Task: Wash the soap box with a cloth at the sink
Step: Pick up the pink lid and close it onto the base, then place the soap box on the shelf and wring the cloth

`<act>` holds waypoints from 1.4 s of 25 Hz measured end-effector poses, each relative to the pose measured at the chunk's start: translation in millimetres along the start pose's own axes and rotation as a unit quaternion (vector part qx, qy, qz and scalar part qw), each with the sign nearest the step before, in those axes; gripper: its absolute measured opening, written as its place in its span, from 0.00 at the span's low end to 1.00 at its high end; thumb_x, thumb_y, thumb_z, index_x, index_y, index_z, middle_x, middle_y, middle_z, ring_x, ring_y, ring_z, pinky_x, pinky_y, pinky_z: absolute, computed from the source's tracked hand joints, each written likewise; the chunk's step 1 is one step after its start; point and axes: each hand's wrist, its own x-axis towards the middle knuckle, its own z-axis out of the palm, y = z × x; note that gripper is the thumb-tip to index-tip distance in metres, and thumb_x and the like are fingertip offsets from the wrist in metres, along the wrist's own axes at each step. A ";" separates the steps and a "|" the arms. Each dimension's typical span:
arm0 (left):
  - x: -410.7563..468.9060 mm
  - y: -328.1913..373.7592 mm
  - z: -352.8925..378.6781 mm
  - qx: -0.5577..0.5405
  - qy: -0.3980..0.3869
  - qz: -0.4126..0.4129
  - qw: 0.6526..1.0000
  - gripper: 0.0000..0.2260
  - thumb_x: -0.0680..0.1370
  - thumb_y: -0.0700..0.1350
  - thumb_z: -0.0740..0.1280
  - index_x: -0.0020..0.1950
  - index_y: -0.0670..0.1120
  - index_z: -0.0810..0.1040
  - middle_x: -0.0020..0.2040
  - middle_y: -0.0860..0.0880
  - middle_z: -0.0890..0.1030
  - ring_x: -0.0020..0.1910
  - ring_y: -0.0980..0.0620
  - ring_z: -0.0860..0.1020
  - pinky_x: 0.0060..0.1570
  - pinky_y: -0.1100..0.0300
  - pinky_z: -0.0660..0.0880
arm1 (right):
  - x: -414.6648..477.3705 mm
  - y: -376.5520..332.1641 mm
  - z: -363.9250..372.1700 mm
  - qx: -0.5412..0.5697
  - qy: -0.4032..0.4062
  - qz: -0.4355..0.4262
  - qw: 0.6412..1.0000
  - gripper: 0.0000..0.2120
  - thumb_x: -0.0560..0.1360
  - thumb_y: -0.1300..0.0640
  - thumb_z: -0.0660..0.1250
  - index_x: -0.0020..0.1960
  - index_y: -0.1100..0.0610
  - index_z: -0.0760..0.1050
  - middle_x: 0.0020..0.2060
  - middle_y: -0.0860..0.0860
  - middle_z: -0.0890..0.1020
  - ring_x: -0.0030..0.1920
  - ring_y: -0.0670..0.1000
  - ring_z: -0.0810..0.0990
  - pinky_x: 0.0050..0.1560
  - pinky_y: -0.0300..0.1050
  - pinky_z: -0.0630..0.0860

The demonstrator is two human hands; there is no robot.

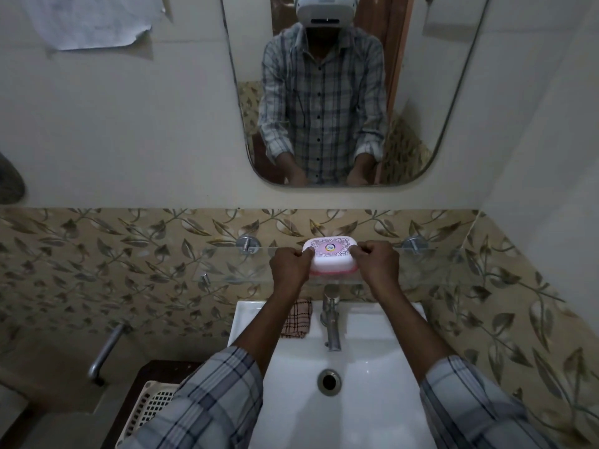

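Glossy plastic soap box (330,257), clear glass shelf (431,264), shiny metal tap (331,319), glazed white sink (372,367), checked cloth (297,319).

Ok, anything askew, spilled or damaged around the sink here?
Nothing spilled or broken. Only oddity: the paper sheet on the wall, upper left, has a torn, curling lower edge. The soap box sits level between both hands, and the cloth lies on the sink ledge.

Cloth (296,317) half behind left forearm.

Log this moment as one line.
stage: pickup | left hand, right hand: gripping soap box ends on shelf | cloth: on sink | tap: off
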 end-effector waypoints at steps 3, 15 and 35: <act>4.0 -2.9 1.1 0.010 0.014 0.001 1.000 0.14 0.75 0.47 0.73 0.47 0.34 0.85 0.40 0.36 0.85 0.36 0.40 0.85 0.42 0.44 0.83 | 2.9 0.8 5.7 -0.061 -0.015 -0.011 0.998 0.10 0.71 0.57 0.71 0.42 0.64 0.85 0.40 0.65 0.85 0.44 0.62 0.83 0.41 0.49 0.76; -7.1 5.4 -13.7 0.018 0.038 -0.007 0.999 0.23 0.79 0.54 0.67 0.39 0.33 0.81 0.35 0.37 0.83 0.34 0.40 0.84 0.40 0.50 0.81 | -4.9 9.2 3.4 -0.003 0.013 -0.031 0.999 0.13 0.75 0.55 0.70 0.48 0.67 0.82 0.42 0.63 0.84 0.44 0.59 0.82 0.45 0.47 0.74; -66.0 -147.1 -59.1 -0.171 0.039 -0.291 0.940 0.11 0.79 0.39 0.60 0.45 0.35 0.79 0.37 0.35 0.81 0.33 0.42 0.79 0.32 0.55 0.77 | -103.5 59.6 58.2 -0.084 -0.253 -0.276 0.923 0.09 0.74 0.64 0.69 0.52 0.59 0.83 0.46 0.54 0.85 0.46 0.52 0.83 0.49 0.47 0.79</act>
